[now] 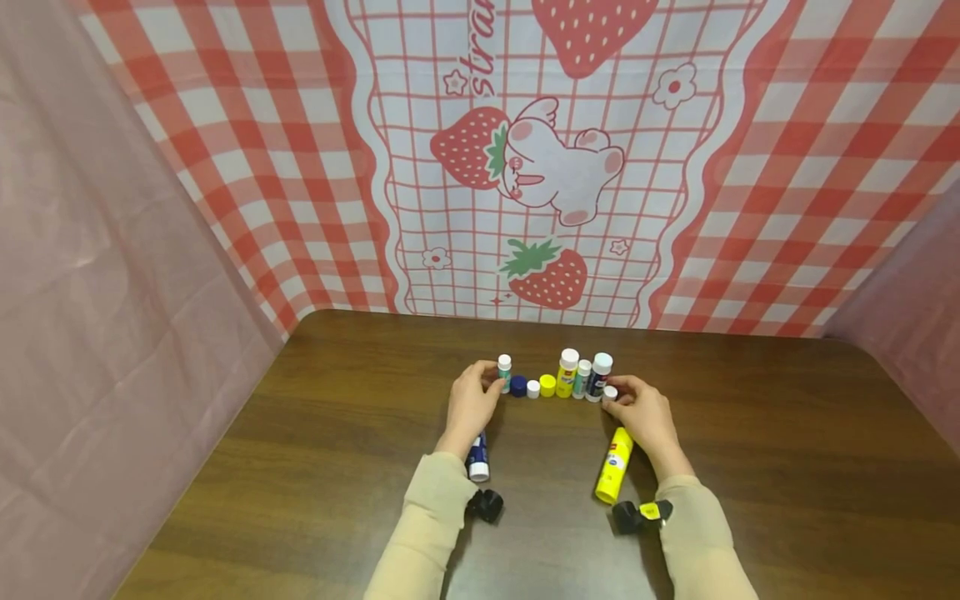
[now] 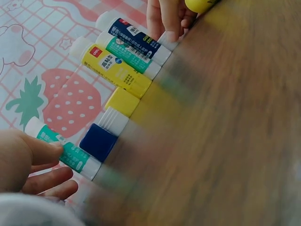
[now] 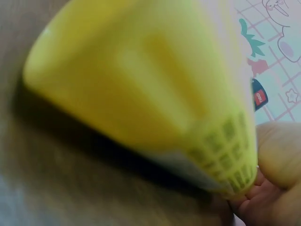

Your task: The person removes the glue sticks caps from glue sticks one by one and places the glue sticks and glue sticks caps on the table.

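A row of glue sticks and caps stands near the back of the table. At its left end, my left hand (image 1: 471, 402) holds a small green-and-white glue stick (image 2: 70, 153) upright, thumb against its side. To the right follow a dark blue cap (image 1: 518, 386), a white cap (image 1: 533, 389), a yellow cap (image 1: 547, 385), then upright yellow (image 1: 566, 375), small green (image 1: 581, 381) and navy (image 1: 597, 379) glue sticks. My right hand (image 1: 647, 415) pinches another white cap (image 1: 610, 393) at the right end, touching or close beside the navy stick.
A large yellow glue stick (image 1: 615, 467) lies near my right wrist and looms large in the right wrist view. A navy glue stick (image 1: 478, 458) lies partly under my left wrist. A red checked strawberry cloth (image 1: 555, 167) hangs behind the wooden table (image 1: 337, 417).
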Action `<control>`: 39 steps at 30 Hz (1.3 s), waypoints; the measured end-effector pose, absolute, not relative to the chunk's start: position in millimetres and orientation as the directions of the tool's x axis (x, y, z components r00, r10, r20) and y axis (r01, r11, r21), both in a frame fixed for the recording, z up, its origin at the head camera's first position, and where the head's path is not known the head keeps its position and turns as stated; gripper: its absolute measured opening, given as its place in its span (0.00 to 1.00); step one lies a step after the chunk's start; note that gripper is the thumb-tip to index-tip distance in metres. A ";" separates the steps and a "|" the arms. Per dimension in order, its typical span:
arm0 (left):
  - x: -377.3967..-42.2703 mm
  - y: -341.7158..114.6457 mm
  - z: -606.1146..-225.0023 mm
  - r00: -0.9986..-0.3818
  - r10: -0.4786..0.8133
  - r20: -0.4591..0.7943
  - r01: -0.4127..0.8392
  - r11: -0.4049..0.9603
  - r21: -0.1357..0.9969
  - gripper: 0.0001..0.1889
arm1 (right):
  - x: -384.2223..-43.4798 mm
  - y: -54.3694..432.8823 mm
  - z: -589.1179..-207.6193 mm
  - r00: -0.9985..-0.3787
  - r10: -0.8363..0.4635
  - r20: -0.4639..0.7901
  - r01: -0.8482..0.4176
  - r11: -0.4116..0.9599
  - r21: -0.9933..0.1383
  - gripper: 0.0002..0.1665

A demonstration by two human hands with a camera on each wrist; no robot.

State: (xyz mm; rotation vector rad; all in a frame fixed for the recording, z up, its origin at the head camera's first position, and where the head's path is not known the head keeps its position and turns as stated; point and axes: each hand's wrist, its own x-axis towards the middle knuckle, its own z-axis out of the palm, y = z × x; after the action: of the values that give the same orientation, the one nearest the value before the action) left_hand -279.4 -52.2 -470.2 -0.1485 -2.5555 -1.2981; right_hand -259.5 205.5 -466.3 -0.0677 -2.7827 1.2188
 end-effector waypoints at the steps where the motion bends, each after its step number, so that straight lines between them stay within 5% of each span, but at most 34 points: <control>1: -279.7 -53.1 -469.5 -0.958 -0.032 0.286 0.213 0.590 0.779 0.12 | -259.0 206.1 -465.6 -0.994 0.080 0.071 0.001 0.675 -0.738 0.23; 15: -268.9 -53.6 -439.5 -0.898 -0.039 0.438 0.312 0.645 0.698 0.09 | -246.2 224.3 -446.2 -1.000 0.002 -0.010 0.009 0.710 -0.705 0.23; 26: -238.7 -17.9 -423.0 -0.860 0.193 0.473 0.454 0.712 0.536 0.05 | -232.7 226.3 -428.8 -0.977 -0.036 -0.211 0.106 0.776 -0.622 0.27; 35: -213.6 21.6 -434.0 -0.826 0.527 0.202 0.564 0.754 0.336 0.14 | -228.1 220.2 -427.8 -0.967 -0.013 -0.253 0.152 0.769 -0.622 0.27; 39: -203.5 33.7 -441.2 -0.811 0.576 0.101 0.579 0.770 0.267 0.21 | -227.5 219.4 -429.1 -0.973 -0.014 -0.232 0.135 0.778 -0.614 0.26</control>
State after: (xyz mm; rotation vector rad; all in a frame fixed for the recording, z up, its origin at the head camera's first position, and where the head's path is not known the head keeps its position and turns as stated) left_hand -203.5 33.7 -441.2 -0.9600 -2.9425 -0.4504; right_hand -227.5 219.4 -429.1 -0.1094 -3.1724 1.1240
